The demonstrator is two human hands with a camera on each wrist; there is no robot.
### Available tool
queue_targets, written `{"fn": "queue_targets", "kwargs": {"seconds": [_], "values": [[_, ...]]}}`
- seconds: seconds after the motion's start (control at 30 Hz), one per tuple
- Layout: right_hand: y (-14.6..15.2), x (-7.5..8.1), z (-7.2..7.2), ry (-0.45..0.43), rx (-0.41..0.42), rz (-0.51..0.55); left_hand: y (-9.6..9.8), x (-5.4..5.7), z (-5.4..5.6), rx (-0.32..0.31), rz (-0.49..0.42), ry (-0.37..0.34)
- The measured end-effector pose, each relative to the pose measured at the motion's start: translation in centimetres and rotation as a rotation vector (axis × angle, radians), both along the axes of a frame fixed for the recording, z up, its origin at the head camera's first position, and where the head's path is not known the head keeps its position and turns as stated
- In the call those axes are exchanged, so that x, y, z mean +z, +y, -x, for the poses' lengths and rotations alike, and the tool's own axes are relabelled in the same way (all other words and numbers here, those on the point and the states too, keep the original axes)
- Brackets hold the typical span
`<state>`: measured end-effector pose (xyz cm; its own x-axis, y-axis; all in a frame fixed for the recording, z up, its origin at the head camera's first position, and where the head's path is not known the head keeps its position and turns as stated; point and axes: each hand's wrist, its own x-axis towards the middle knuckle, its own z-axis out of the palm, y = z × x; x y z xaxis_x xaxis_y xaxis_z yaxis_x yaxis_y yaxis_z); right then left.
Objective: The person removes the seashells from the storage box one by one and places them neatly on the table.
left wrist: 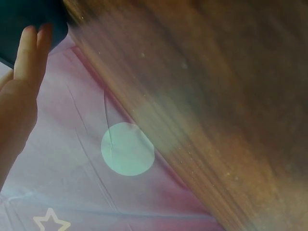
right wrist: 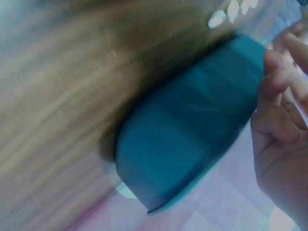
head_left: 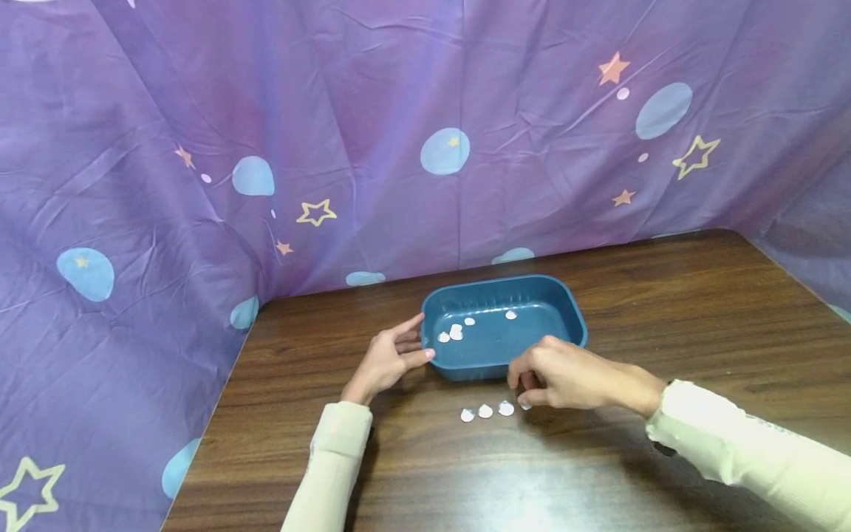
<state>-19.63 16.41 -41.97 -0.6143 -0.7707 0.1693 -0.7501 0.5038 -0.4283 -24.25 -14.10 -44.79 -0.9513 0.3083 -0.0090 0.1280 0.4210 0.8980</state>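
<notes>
A blue plastic bin [head_left: 495,363] sits on the table, several small shiny gem-like pieces [head_left: 456,332] lying inside it. My left hand [head_left: 384,362] rests against its left end, thumb by the near corner and fingers along the outer wall; the left wrist view shows straight fingers [left wrist: 26,57] there. In front of the bin, more shiny pieces [head_left: 485,411] lie in a row. Over the right end of that row is my right hand [head_left: 565,373], fingers bent and thumb tip overlapping the last piece [head_left: 525,406]. The right wrist view shows this row lying on the wood, apart from the loosely bent fingers [right wrist: 276,82].
The brown wooden table [head_left: 698,332] has a purple curtain [head_left: 372,111] with stars and planets hanging behind and along its sides. The bin's far wall stands near the curtain. Bright light reflects off the table's front.
</notes>
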Motion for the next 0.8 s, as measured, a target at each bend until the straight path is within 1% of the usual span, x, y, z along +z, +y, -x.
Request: {"fn": "queue_targets", "kwargs": {"seconds": [0.13,0.27,0.4,0.57,0.73,0.8], "values": [[0.0,0.8,1.0,-0.029,0.010,0.049,0.0,0.0,0.0,-0.006,-0.002,0.007],[0.1,1.1,2.0,0.001,0.029,0.078,0.1,0.0,0.0,-0.010,-0.002,0.004],[0.1,1.2,2.8,0.036,0.038,0.078,0.2,-0.1,0.0,-0.017,-0.004,0.009],[0.0,1.5,3.7,0.073,0.050,0.036,0.3,0.0,0.0,-0.018,-0.016,0.016],[-0.1,2.2,4.7,0.060,0.049,-0.056,0.2,0.0,0.0,-0.015,-0.011,0.019],[-0.2,2.4,5.2,0.070,0.042,-0.097,0.1,0.0,-0.1,-0.018,-0.010,0.018]]}}
